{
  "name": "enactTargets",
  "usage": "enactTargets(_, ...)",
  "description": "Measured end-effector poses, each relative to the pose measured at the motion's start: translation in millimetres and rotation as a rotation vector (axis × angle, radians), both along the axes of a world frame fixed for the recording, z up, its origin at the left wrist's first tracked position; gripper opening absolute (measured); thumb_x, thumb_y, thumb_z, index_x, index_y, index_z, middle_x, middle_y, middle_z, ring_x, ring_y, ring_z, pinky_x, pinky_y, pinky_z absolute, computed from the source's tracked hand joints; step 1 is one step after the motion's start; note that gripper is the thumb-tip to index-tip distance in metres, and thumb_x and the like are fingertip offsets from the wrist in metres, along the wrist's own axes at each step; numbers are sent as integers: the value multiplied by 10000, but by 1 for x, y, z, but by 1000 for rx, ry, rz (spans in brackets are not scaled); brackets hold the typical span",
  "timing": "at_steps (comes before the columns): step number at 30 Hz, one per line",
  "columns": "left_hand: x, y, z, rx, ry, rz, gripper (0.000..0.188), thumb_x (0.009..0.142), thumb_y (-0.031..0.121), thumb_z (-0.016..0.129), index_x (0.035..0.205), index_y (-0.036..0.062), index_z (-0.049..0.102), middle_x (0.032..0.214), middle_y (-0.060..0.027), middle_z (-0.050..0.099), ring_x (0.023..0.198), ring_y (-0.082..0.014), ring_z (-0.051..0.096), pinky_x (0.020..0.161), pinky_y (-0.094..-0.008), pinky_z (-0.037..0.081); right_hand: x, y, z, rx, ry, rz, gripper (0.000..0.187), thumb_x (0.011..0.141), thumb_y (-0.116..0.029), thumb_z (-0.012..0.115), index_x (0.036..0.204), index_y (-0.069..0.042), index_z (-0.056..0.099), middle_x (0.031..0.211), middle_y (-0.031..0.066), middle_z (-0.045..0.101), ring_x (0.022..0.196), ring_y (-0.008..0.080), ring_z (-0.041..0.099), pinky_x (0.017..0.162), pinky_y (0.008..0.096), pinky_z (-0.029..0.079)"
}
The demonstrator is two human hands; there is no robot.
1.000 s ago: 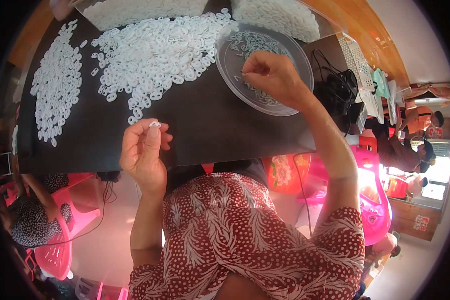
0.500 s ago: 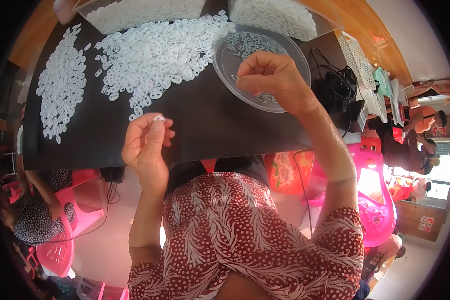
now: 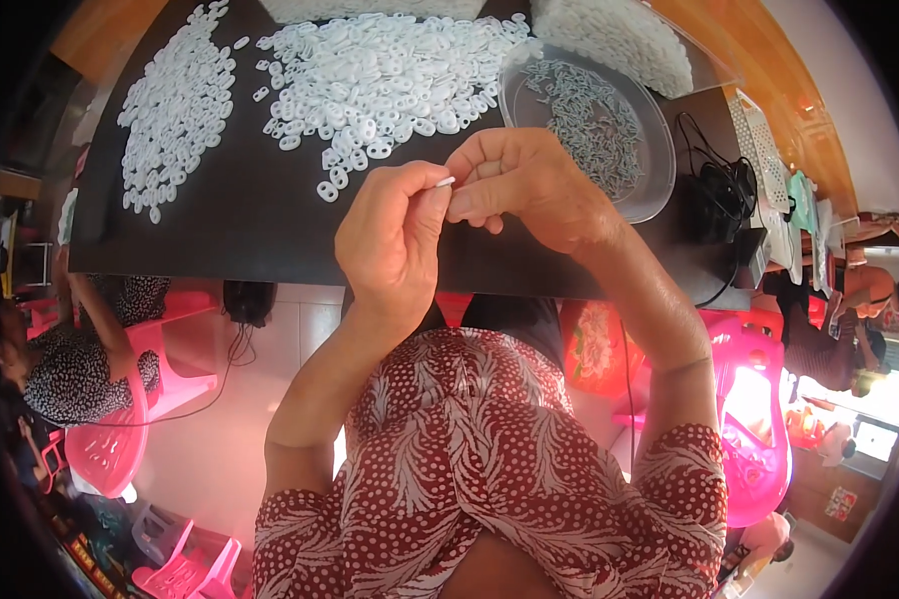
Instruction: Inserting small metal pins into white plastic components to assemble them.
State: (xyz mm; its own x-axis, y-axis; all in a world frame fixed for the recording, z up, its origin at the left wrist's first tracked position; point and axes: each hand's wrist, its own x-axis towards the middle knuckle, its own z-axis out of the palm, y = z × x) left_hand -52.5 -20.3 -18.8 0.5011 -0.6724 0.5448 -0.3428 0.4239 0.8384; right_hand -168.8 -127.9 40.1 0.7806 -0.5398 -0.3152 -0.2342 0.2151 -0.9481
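Above the dark table my left hand (image 3: 395, 240) pinches a small white oval plastic piece (image 3: 444, 183) between thumb and forefinger. My right hand (image 3: 539, 190) meets it there, its thumb and fingers closed at the piece's edge; whatever they hold is hidden. Behind my hands spreads a large pile of similar white pieces with two holes (image 3: 380, 80). Another, narrower pile (image 3: 180, 110) lies to the left. Just beyond my right hand, a round clear plastic tub (image 3: 659, 190) contains many small grey screw-like metal parts (image 3: 594, 125).
Clear boxes of white pieces (image 3: 619, 45) stand at the table's far side. Black cables and a dark device (image 3: 719, 185) lie right, near a white perforated basket (image 3: 759, 140). Pink plastic chairs (image 3: 754, 429) flank me. A person in a patterned top (image 3: 80, 374) sits at left.
My right hand has come left from over the tub, where its fingertips held a tiny metal part, to meet my left hand. The left hand has risen rightward with its white piece.
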Motion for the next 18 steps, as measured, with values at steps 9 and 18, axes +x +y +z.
enactTargets(9, 5, -4, -12, -54, -261, 254, 122, 854, -21, 611, 952, 19, 550, 777, -84, 574, 628, -184, 568, 565, -266, 462, 13, 18, -6, -18, -86, -78, 253, 711, -76, 707, 905, 59, 615, 758, 69, 632, 673, 110, 591, 575, 229, 472)
enactTargets(18, 8, 1, -5, 112, 372, 48, 92, 940, 83, 532, 974, -1, 515, 798, -16, 528, 594, -41, 435, 509, -175, 376, 23, 51, -27, -730, -140, -236, 160, 797, 10, 622, 950, 17, 576, 807, 68, 619, 731, 96, 603, 649, 236, 503)
